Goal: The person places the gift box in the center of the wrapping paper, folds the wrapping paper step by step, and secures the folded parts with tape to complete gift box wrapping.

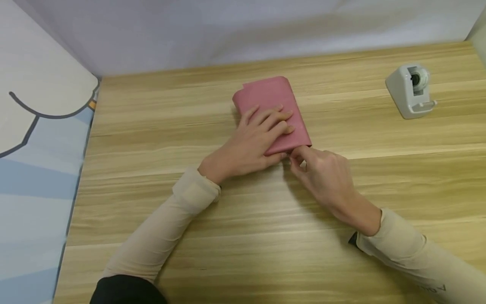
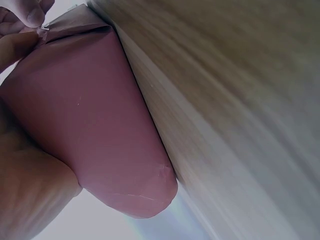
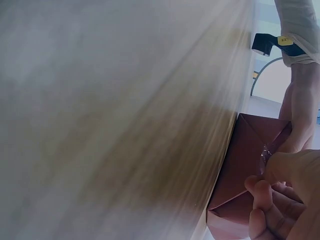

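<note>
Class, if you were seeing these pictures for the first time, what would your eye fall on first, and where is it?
The pink package on the wooden table, near the middle of the head view, with the left hand resting on top. At its near end, the right hand pinches a shiny clear strip. Next, the pale tape dispenser stands apart, upper right.

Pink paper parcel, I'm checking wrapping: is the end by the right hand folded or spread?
Folded: the pink parcel shows diagonal creases there.
</note>
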A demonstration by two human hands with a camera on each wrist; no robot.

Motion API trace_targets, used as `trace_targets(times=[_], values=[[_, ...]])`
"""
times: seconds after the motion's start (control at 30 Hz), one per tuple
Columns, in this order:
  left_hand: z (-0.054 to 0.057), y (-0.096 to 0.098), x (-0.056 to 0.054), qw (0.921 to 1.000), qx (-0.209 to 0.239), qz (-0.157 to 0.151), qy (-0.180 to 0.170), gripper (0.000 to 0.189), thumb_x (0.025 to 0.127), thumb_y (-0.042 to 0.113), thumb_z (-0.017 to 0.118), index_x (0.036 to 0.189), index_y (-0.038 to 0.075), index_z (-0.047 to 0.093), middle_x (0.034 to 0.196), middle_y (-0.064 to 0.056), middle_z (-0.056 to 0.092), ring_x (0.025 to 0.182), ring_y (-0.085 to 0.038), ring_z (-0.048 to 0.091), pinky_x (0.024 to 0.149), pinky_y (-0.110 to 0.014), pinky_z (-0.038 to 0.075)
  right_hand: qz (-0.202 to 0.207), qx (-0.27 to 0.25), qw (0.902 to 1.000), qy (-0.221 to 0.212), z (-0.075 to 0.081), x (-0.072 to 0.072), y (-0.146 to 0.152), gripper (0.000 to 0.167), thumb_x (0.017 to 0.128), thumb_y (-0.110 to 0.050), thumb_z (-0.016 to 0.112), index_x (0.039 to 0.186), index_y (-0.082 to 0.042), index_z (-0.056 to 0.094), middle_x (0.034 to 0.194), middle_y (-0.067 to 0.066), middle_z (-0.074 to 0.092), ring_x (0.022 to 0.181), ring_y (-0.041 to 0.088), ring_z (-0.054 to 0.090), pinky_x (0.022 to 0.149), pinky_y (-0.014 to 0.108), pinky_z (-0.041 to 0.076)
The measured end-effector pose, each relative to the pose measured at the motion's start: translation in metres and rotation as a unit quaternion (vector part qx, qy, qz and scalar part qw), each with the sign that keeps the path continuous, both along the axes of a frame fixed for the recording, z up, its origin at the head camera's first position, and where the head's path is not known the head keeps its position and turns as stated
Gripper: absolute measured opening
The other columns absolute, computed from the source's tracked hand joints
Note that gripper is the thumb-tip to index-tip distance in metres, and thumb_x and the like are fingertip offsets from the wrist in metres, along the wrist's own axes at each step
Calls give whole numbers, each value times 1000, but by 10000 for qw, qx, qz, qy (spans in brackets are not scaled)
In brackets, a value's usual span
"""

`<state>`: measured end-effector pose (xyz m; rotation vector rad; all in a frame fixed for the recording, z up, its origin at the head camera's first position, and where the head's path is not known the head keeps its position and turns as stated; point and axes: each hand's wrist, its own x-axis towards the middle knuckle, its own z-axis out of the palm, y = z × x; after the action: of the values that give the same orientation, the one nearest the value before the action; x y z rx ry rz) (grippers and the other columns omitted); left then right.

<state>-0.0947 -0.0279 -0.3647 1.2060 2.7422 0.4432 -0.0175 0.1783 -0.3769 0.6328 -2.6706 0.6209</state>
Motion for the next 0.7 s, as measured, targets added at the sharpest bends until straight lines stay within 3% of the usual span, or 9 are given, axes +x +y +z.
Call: trace_targets(times=[0.3,0.7], values=[[-1,1,-1,10000,-5,-41,50,54,102,50,61,148,24,52,170,2,33,163,-22,17,129,-56,6,106,221,9996,120,1,-2,0,8,81,-3,74,86,-5,70,62,5,67,46,18,53,41,29,39],[-3,-1,-1,9998,94,-60,163,69,93,58,70,148,22,52,170,2,34,162,-23,19,130,-56,6,-74,543,9977,-402,14,-3,-4,5,83,-4,72,88,-4,73,63,5,67,49,19,53,44,33,43]])
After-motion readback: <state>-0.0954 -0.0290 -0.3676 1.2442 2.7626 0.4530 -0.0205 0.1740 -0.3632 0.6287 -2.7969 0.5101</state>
